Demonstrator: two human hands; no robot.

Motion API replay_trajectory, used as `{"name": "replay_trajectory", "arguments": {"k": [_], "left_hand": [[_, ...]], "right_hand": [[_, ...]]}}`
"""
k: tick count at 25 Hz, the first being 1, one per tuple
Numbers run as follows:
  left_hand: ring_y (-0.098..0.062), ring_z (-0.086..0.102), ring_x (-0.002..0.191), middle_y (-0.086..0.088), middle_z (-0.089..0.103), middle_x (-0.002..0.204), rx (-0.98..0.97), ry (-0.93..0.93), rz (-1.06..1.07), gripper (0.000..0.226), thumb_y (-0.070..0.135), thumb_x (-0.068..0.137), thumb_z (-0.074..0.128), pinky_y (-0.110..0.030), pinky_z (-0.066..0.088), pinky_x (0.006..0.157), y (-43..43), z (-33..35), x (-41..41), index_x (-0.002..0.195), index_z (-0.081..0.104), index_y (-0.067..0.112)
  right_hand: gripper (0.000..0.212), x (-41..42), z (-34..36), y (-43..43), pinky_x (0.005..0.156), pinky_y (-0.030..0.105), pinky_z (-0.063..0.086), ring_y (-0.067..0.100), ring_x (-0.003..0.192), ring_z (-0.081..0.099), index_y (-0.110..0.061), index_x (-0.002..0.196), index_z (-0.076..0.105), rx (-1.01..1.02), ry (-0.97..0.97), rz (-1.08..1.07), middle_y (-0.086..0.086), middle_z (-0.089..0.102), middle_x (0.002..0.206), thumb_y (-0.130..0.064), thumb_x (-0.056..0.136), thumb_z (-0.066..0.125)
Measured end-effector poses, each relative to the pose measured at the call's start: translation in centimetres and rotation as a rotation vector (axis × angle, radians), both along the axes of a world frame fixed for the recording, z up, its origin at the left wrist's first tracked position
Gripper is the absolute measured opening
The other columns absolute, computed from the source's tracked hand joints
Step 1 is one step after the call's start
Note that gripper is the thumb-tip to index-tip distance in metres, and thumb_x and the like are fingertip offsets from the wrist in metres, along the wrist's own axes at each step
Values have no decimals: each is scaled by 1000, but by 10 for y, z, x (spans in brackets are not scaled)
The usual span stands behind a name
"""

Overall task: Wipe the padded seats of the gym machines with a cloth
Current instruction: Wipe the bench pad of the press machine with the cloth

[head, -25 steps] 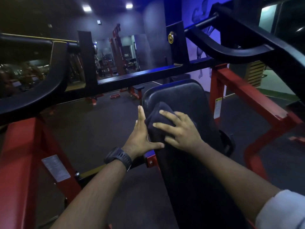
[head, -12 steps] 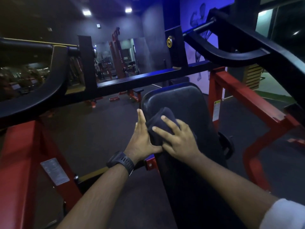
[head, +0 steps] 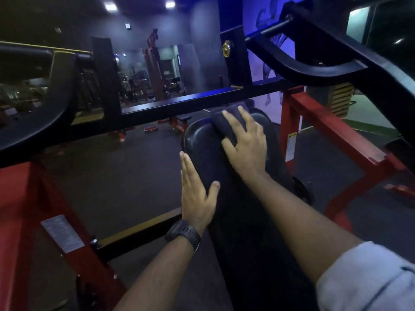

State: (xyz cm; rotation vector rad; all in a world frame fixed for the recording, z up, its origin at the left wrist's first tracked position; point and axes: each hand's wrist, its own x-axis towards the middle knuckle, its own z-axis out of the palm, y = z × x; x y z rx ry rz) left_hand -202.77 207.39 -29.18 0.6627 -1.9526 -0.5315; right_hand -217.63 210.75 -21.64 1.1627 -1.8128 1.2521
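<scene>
A long black padded seat (head: 202,142) of a red-framed gym machine runs away from me in the middle of the view. A dark cloth (head: 221,118) lies at the pad's far end. My right hand (head: 247,142) presses flat on the cloth with fingers spread and straight. My left hand (head: 195,196), with a black watch on the wrist, rests with straight fingers against the pad's left edge, thumb on top of the padding.
A black crossbar (head: 190,104) passes just beyond the pad's far end, with curved black arms at left (head: 45,122) and right (head: 325,68). Red frame beams (head: 332,131) flank the seat. Dark rubber floor (head: 112,176) and more machines (head: 157,72) lie beyond.
My right hand has slid the cloth up the pad from its left edge to the far end. My left hand stayed at the left edge, now apart from the cloth.
</scene>
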Motion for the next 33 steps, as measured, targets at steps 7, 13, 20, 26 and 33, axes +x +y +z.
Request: {"name": "replay_trajectory", "arguments": {"k": [7,13,20,26,33], "left_hand": [[-11,-1,157,-4,-6,171,-104,78,60,77,30,100,36,-43,6,128,-8,-11,-9,161,-5,6],[-21,0,158,-14,-4,170,-231,34,139,71,25,102,34,-35,1,128,-7,-15,-10,159,0,-2],[-21,0,158,-15,-4,169,-262,25,163,72,24,102,35,-34,2,128,-7,-17,-12,159,-3,0],[-22,1,158,-18,-1,169,-280,29,181,70,22,102,35,-33,2,128,-6,-19,-13,159,0,-1],[-23,1,158,-20,0,168,-285,34,175,68,23,103,32,-34,4,128,-8,-19,-14,158,4,-5]], "right_hand": [[64,-57,12,3,89,50,51,38,114,55,-37,147,48,78,274,-39,4,44,155,-34,83,58],[63,-53,-8,11,93,50,48,37,119,52,-35,147,49,112,230,-65,3,42,155,-31,84,57],[65,-29,-27,18,92,50,46,37,109,51,-34,152,38,127,-80,-234,8,35,159,-35,89,52],[66,-27,-16,21,96,50,43,37,115,50,-34,154,31,81,-426,-287,8,30,160,-33,91,50],[66,-41,-68,47,93,49,46,39,115,53,-34,150,40,29,-230,-160,5,36,159,-32,86,57]]}}
